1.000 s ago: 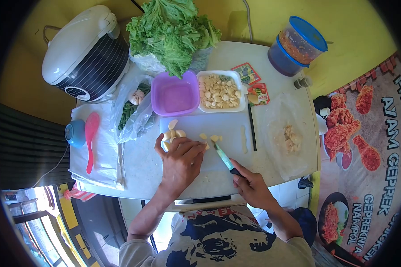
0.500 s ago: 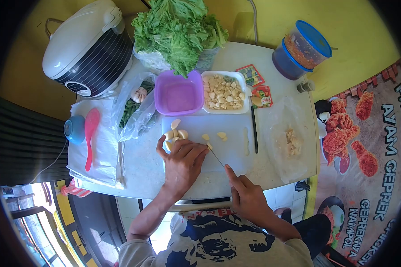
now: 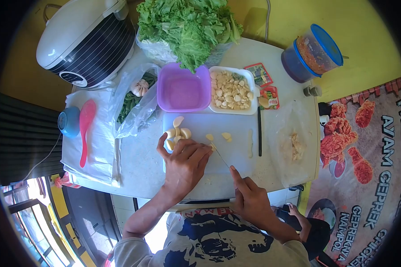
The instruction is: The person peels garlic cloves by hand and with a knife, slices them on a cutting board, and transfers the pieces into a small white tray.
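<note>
My left hand (image 3: 186,163) is closed, its fingertips pressed down on a garlic clove on the white cutting board (image 3: 238,167); most of that clove is hidden. In my right hand (image 3: 252,199) is a knife (image 3: 221,156), the forefinger stretched along its back and the blade tip beside my left fingertips. Several whole peeled garlic cloves (image 3: 178,132) lie just beyond my left hand. A few cut garlic slices (image 3: 227,136) rest further right on the board. Behind the board stand a purple tub (image 3: 184,109) and a white tray (image 3: 233,111) of cut garlic.
A rice cooker (image 3: 91,44), lettuce (image 3: 187,31) in a container and a plastic bag (image 3: 140,120) with garlic and greens stand around the back left. To the left lies a pink rice paddle (image 3: 87,118). Rightward are a black stick (image 3: 259,133), garlic peelings (image 3: 296,147) and blue-lidded containers (image 3: 314,53).
The view has shifted a little. The blade and both hands keep nearly the same place on the board. Another person's arm now shows at the lower right.
</note>
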`<state>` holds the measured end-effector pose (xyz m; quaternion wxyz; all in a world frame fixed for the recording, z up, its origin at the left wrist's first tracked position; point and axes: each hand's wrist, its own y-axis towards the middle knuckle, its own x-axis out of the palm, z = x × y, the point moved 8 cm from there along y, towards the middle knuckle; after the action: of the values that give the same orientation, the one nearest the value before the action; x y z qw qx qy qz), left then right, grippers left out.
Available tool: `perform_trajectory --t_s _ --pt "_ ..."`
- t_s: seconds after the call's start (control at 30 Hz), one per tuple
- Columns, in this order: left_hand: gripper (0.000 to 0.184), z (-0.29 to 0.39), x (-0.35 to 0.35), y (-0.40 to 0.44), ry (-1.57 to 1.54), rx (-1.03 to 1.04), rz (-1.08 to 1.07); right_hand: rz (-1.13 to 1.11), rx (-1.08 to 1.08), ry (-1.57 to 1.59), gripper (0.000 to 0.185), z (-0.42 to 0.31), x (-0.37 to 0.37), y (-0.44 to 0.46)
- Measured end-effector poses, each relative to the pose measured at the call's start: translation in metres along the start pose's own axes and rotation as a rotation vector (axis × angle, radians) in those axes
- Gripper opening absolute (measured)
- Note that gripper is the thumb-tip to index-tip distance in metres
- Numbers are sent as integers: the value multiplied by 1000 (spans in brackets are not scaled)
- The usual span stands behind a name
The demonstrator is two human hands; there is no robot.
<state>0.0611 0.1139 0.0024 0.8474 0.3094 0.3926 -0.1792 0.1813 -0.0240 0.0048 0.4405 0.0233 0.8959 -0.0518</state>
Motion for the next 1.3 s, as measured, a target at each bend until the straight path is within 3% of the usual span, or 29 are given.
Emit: perform_trajectory --t_s 0.57,0.67,0.73,0.87,0.93,1.3 --pt "13 -2 3 0 3 -3 -44 -71 -30 -60 73 12 21 17" --pt "14 0 3 -2 14 22 -7 0 -19 142 67 20 14 7" --pt "14 1 1 -2 13 18 0 -197 305 538 62 43 28 -4" --pt "15 4 1 -5 22 31 24 -77 236 551 62 37 27 -5" --pt "14 3 2 -6 24 40 30 74 41 245 65 17 16 -3" --pt "13 4 2 -5 11 19 61 67 -4 76 71 3 15 -6"
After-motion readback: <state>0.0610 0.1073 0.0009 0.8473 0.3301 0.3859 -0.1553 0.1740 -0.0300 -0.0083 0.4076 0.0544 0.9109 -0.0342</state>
